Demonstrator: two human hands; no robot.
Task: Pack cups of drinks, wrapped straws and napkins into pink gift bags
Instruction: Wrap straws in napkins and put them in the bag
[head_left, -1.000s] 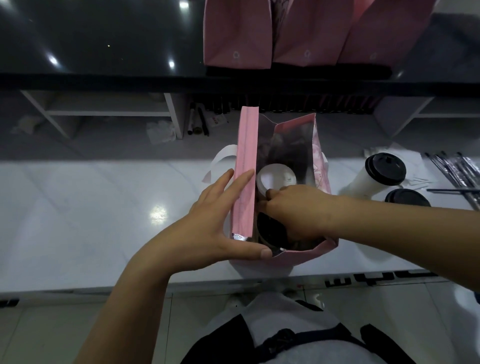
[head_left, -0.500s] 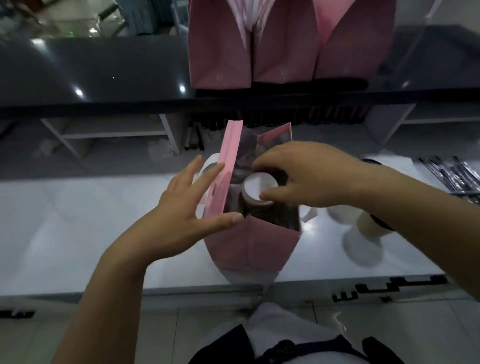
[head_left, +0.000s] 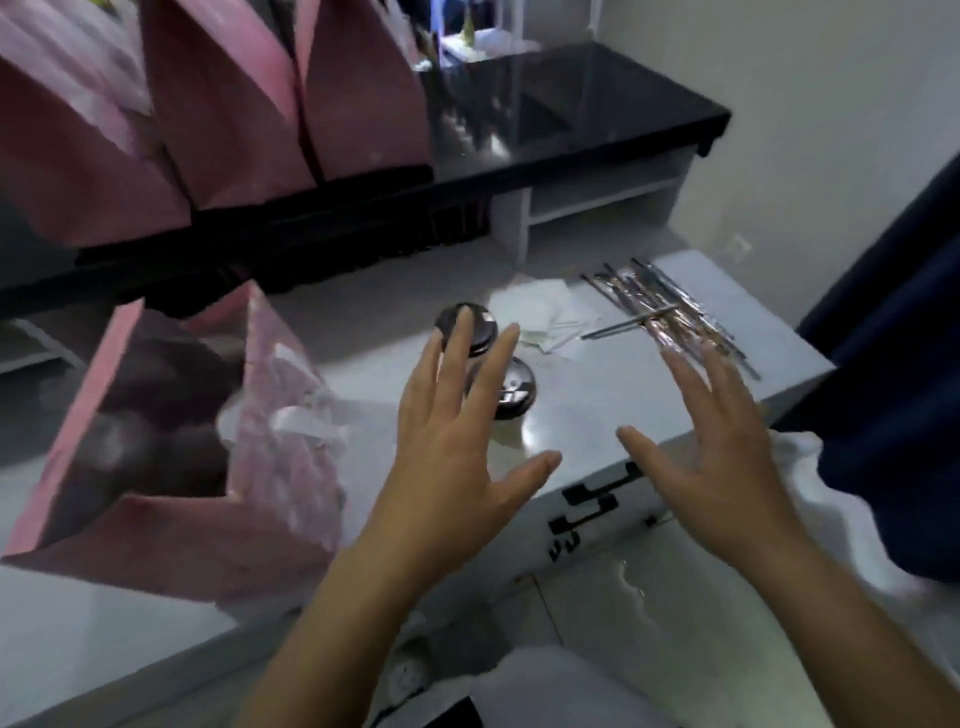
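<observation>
Two lidded cups (head_left: 514, 392) stood at twelve o'clock from the left hand (head_left: 452, 457), partly hidden by its spread, empty fingers. The right hand (head_left: 727, 457) hovered at their three o'clock, equally open and empty. Each cup probably wanted an upright grasp below the lid. The open pink bag (head_left: 182, 540), at nine o'clock, held dark, blurred shapes I could not identify.

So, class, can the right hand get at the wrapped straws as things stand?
Probably yes: the right hand is open and empty, fingertips close to the wrapped straws, with nothing lying between them.
</observation>
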